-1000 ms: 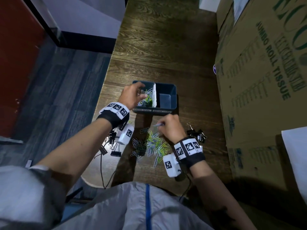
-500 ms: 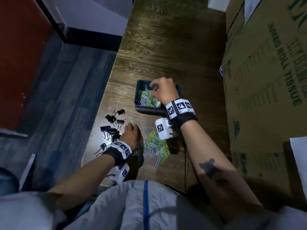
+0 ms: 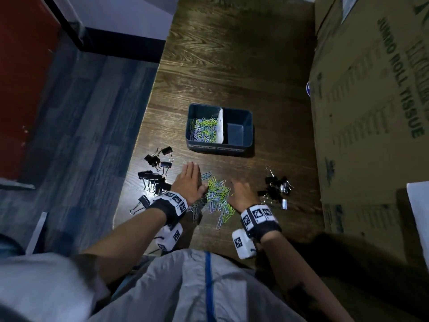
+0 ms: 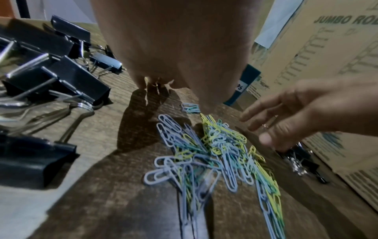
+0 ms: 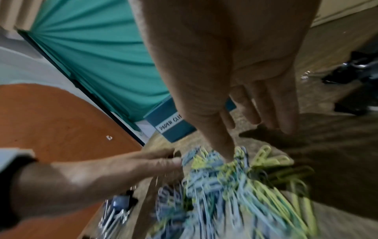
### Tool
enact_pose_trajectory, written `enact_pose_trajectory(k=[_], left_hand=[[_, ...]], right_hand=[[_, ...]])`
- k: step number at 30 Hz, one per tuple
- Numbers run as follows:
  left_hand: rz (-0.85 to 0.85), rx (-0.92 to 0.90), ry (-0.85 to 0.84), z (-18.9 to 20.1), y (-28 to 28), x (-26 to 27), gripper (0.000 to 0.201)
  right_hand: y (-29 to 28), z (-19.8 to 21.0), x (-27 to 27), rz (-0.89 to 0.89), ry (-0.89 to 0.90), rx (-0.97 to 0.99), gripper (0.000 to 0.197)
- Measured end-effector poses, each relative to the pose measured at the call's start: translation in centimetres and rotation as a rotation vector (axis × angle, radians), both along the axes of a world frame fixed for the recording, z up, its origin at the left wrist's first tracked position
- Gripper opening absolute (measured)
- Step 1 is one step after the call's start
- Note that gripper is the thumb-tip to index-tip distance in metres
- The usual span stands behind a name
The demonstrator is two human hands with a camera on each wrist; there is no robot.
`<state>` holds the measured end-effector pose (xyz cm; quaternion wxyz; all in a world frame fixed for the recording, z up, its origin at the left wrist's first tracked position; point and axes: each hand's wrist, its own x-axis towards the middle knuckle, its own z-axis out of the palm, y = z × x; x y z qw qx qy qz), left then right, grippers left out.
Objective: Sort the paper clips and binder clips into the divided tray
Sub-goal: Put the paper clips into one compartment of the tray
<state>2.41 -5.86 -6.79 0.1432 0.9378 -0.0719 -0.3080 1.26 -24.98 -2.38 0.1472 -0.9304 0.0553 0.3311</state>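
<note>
Head view: divided tray at 12 o'clock, paper clips in its left compartment; carton at 3 o'clock reads "JUMBO ROLL TISSUE". Left hand and right hand flank the loose paper-clip pile; binder clips lie at 9 o'clock. Left wrist: fingers straight, holding nothing. Right wrist: blurred; fingers extended, apparently empty; tray label reads "PAPER CLI…".

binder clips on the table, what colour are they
Black bodies with silver wire handles; the binder clips show best in the left wrist view.

Right wrist view: paper clip pile was motion-blurred. Tray label was cut by right hand. Head view: tray label text was too small to read
</note>
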Motion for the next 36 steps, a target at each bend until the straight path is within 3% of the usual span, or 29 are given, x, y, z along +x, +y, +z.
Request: enact_pose_trajectory(k=[4,9,13,15,17,20,22,27,33,35,36], left_hand=[[-0.218,-0.096,0.037,0.1,-1.3,-2.1,0.082],[-0.41,-0.154,-0.033,0.9,-0.7,-3.8,0.072],[-0.253,-0.219,-0.165,1.9,1.8,-5.2,0.068],[-0.128,-0.197,-0.16,2.4,3.1,-6.1,0.068],[-0.075,-0.138,-0.114,2.4,4.1,-6.5,0.065],[-0.082,-0.05,-0.005,1.8,4.1,-6.1,0.053],[-0.102,-0.012,0.022,1.6,3.3,-5.5,0.037],[-0.179,0.025,0.118,1.8,1.5,-3.6,0.025],[-0.108,-0.136,-0.057,1.6,0.7,-3.1,0.018],[-0.071,-0.154,-0.12,1.7,1.0,-3.5,0.027],[-0.05,-0.139,-0.134,1.8,1.2,-3.7,0.039]], right_hand=[[0.6,-1.3,-1.7,0.049,0.053,-0.094,0.075],[0.9,-2.5,-2.5,0.149,-0.056,0.085,0.075],[-0.8,-2.4,-3.0,0.095,-0.121,0.104,0.071],[-2.2,-2.3,-3.6,0.032,-0.147,0.081,0.05],[-3.0,-2.1,-4.1,0.041,-0.058,0.031,0.031],[-2.5,-2.5,-4.7,0.108,0.179,-0.037,0.042],[-1.7,-2.7,-4.9,0.137,0.203,-0.04,0.044],[0.5,-3.1,-4.2,0.086,0.069,0.015,0.028],[0.7,-3.2,-3.2,-0.087,-0.077,0.102,0.023],[-0.7,-3.1,-3.1,-0.109,-0.147,0.091,0.021],[-1.5,-3.1,-3.0,-0.107,-0.18,0.081,0.03]])
